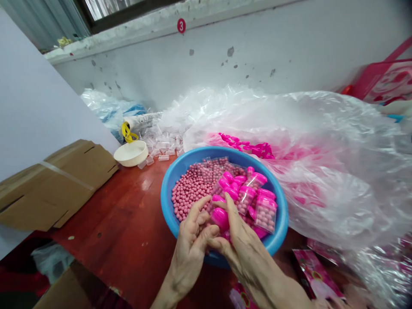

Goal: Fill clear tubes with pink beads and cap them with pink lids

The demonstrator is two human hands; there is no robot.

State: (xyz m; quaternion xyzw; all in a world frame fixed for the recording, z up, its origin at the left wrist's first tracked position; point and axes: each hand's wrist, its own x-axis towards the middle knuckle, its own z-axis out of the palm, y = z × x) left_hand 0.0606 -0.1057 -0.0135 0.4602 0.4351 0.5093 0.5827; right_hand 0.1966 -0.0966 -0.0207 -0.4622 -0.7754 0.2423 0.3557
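A blue basin point(167, 201) holds loose pink beads point(189, 193) and several small clear jars point(265, 214) filled with beads under bright pink lids. Over the basin's near side, my left hand point(193, 240) and my right hand point(240, 231) come together. Between them shows the rounded pink lid point(220, 218) of a jar, with fingers of both hands curled around it. My thumbs meet just below the lid. The jar's body is mostly hidden by my fingers. Other pink-lidded jars lie close beyond my fingertips.
Clear plastic bags point(337, 128) spread along the wall, with pink lids point(262, 150) showing inside. Clear empty tubes point(164, 143) lie behind a white round dish point(131, 153). Flattened cardboard point(54, 184) covers the red table's left side. Pink printed cards point(317, 272) lie at front right.
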